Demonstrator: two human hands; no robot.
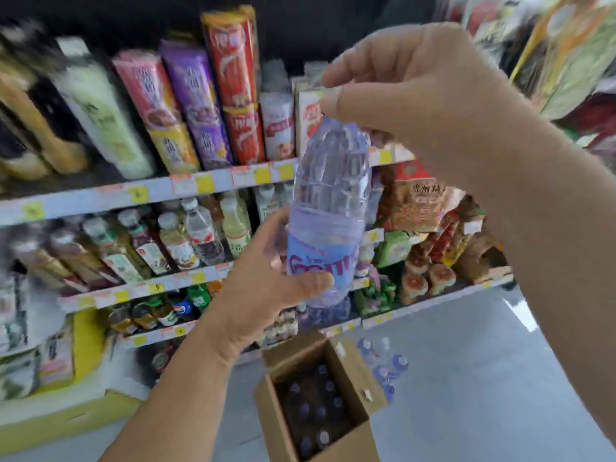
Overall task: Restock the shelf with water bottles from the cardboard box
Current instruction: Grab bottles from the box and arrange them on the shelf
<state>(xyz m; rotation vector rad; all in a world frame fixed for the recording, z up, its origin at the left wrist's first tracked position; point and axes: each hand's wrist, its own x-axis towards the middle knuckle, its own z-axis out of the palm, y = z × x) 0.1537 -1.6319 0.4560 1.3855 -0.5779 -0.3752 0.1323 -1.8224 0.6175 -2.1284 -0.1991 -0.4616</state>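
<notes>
the water bottle (330, 201) sits mid-frame, long axis near upright, in front of the shelf (100, 198), whose drink rows lie behind it and toward the left of the frame. the left hand (266, 281) grips its labelled lower body from the left, and the right hand (410, 91) pinches the cap end from above. at bottom centre the cardboard box (293, 352) stands open on the floor, with capped bottles (316, 405) upright inside and a few loose bottles (383, 365) just right of it.

shelves (100, 198) of drinks (173, 243), floor (483, 395) bearing cardboard box (355, 431), seemingly loose bottles (388, 366)
</notes>
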